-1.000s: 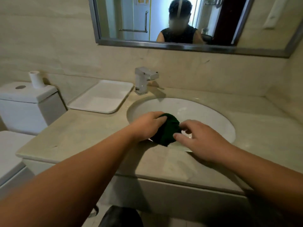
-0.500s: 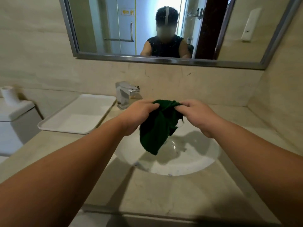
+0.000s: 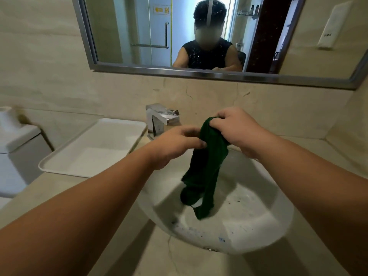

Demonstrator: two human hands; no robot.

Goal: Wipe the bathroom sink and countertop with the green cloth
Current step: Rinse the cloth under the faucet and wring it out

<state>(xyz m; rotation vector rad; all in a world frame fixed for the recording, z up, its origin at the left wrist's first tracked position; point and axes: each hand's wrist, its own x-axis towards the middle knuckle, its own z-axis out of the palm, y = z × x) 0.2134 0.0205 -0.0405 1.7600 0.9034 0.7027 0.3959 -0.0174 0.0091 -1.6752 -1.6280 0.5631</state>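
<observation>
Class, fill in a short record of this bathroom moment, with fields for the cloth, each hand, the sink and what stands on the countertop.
Cloth: green cloth hangs lengthwise from the right hand, over the sink
Right hand: right hand grips the cloth's top end
Left hand: left hand at the cloth's edge just below; grip unclear
Sink: sink white, dark specks in its bowl
Countertop: countertop carries a white tray left of the faucet
</observation>
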